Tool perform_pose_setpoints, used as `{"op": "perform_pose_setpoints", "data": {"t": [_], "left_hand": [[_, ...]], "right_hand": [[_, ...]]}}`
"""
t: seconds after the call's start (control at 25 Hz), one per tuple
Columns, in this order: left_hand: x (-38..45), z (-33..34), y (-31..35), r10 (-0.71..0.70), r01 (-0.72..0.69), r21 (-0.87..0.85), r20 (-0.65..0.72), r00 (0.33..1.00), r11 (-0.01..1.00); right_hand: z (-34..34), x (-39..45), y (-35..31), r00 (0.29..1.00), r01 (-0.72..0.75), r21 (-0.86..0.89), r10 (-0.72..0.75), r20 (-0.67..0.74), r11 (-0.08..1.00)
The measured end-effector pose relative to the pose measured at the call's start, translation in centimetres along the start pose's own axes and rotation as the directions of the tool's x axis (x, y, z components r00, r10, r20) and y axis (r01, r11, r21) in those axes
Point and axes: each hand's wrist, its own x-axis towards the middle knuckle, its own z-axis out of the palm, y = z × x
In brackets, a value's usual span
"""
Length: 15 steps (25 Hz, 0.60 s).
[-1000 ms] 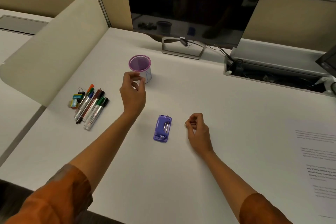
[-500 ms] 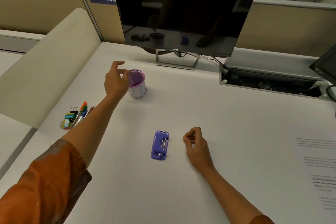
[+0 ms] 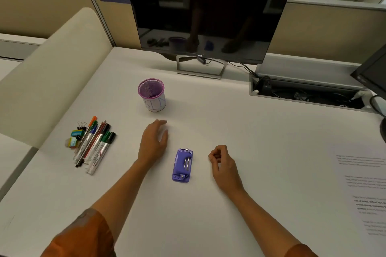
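Observation:
A purple mesh pen cup [image 3: 151,94] stands upright on the white desk [image 3: 261,142], in front of the monitor stand. My left hand [image 3: 154,142] hovers flat with relaxed, straight fingers, a short way in front of the cup and holding nothing. A purple stapler-like device [image 3: 182,165] lies between my hands. My right hand [image 3: 223,165] rests on the desk to the device's right, its fingers curled with nothing in them. A pile of markers and pens [image 3: 95,144] lies to the left with binder clips [image 3: 81,125] and small erasers [image 3: 74,137].
A dark monitor [image 3: 208,10] on a metal stand [image 3: 200,68] fills the back. An open cable tray [image 3: 305,95] sits at the back right. Printed paper [image 3: 367,190] lies at the right edge. A cream divider panel [image 3: 48,81] borders the desk's left side.
My left hand has drawn back from the pen cup's rim toward me and now hovers in front of it. My right hand has stayed curled in place.

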Motion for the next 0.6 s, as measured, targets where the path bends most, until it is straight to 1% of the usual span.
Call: {"op": "perform_pose_setpoints", "data": {"t": [0.04, 0.08, 0.2, 0.28, 0.32, 0.4, 0.52, 0.6], "left_hand": [[-0.7, 0.5, -0.6, -0.009, 0.007, 0.043, 0.055, 0.998, 0.999], [-0.9, 0.9, -1.0, -0.002, -0.005, 0.088, 0.075, 0.997, 0.996], [-0.5, 1.3, -0.8, -0.003, -0.01, 0.179, 0.071, 0.997, 0.984], [-0.2, 1.5, -0.6, -0.02, 0.004, 0.21, 0.073, 0.997, 0.978], [-0.2, 1.5, -0.6, -0.025, 0.008, 0.219, 0.073, 0.997, 0.976], [-0.2, 1.6, -0.8, -0.025, 0.008, 0.226, 0.07, 0.997, 0.974], [-0.1, 1.7, -0.9, -0.05, 0.032, 0.219, 0.077, 0.996, 0.975], [-0.1, 1.8, -0.8, -0.054, 0.036, 0.213, 0.077, 0.996, 0.976]], "right_hand": [[0.1, -0.1, 0.1, 1.0, -0.006, -0.016, 0.006, 0.003, 1.0], [0.3, -0.1, 0.0, 1.0, -0.016, -0.015, 0.016, -0.007, 1.0], [1.2, 1.9, -1.2, 0.993, -0.074, 0.105, 0.083, -0.084, 0.992], [2.1, 4.8, -3.1, 0.991, -0.08, 0.17, 0.097, -0.092, 0.982], [2.5, 6.6, -4.3, 0.994, -0.067, 0.188, 0.082, -0.073, 0.98], [3.5, 10.5, -7.0, 0.999, 0.001, 0.187, 0.005, -0.035, 0.982], [5.2, 15.9, -11.1, 0.991, 0.13, 0.143, -0.135, 0.024, 0.981], [6.6, 18.9, -13.4, 0.982, 0.171, 0.088, -0.177, 0.059, 0.981]]}}
